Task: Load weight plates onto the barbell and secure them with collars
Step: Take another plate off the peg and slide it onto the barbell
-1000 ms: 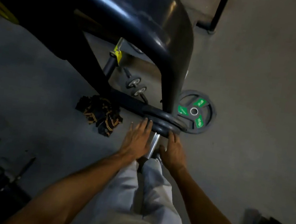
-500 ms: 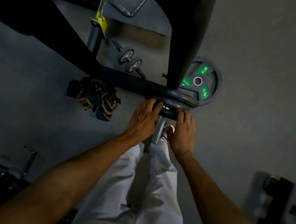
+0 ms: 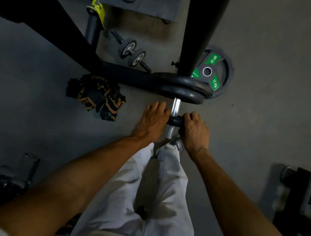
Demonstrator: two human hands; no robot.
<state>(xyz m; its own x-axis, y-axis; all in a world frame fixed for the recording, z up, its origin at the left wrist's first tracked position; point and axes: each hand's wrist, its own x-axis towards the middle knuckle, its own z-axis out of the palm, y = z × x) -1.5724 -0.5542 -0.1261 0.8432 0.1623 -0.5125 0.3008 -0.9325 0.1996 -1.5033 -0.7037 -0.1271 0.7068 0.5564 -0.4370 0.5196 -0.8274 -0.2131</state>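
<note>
The chrome barbell sleeve (image 3: 175, 105) points toward me with two black weight plates (image 3: 183, 88) stacked at its far end. Nearer the sleeve's tip a small black plate or collar (image 3: 175, 120) rides on the bar; I cannot tell which. My left hand (image 3: 152, 121) presses flat against its left side, fingers extended. My right hand (image 3: 194, 128) curls around its right edge. A black plate with green labels (image 3: 217, 72) lies flat on the floor beyond the loaded plates.
A black machine frame (image 3: 202, 23) rises over the plates. Black and orange straps (image 3: 95, 96) lie on the floor at left, an ab wheel (image 3: 134, 53) behind them. Dark equipment (image 3: 299, 200) stands at right, more at lower left. My legs in light trousers (image 3: 151, 194) are below the bar.
Both hands have drawn back along the sleeve from the stacked plates toward the tip, and they now hold a small black piece on the bar. My view has tipped further downward.
</note>
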